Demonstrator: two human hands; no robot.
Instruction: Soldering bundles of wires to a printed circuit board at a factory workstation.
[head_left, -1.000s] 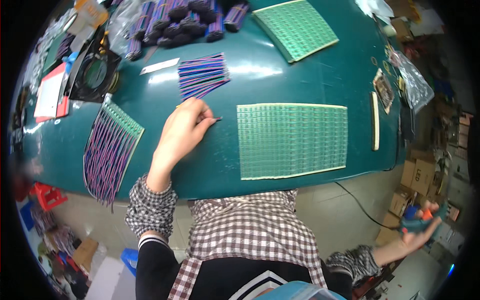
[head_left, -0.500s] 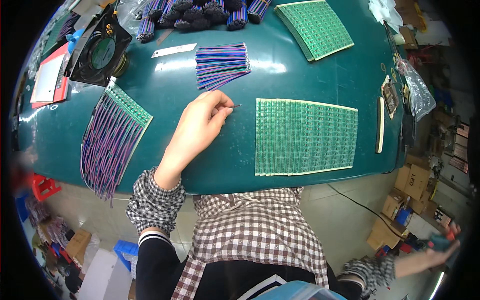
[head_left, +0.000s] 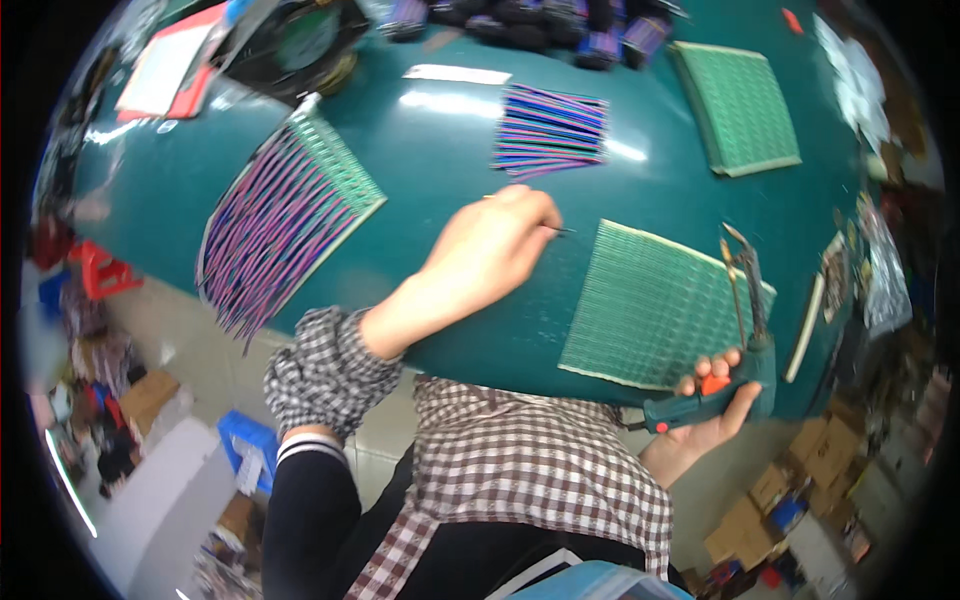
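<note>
My left hand [head_left: 490, 245] is closed in a pinch over the middle of the table. From its fingertips pokes the tip of a thin dark piece [head_left: 566, 232], too small to make out. My right hand [head_left: 715, 425] grips a green soldering gun [head_left: 760, 375] with a red trigger. Its bent metal tip and a thin feed tube point away from me, above the right side of a row of overlapping green circuit board panels [head_left: 640, 300]. Beyond my left hand lies a fanned pile of multicoloured wires [head_left: 550, 130]. To the left, a green board panel [head_left: 340, 170] has many purple-blue wires [head_left: 270, 230] attached.
A thick stack of green panels [head_left: 740, 105] lies at the back right. Dark wire bundles [head_left: 520, 22] line the far side, near a white strip [head_left: 457, 74]. A black fan [head_left: 295, 45] stands back left, beside a red and white folder [head_left: 175, 62]. Cartons [head_left: 790, 485] are on the floor.
My right hand has come in from the far lower right to the table with the soldering gun. The whole view has swung, so the table's things appear further right. My left hand keeps its pinch.
</note>
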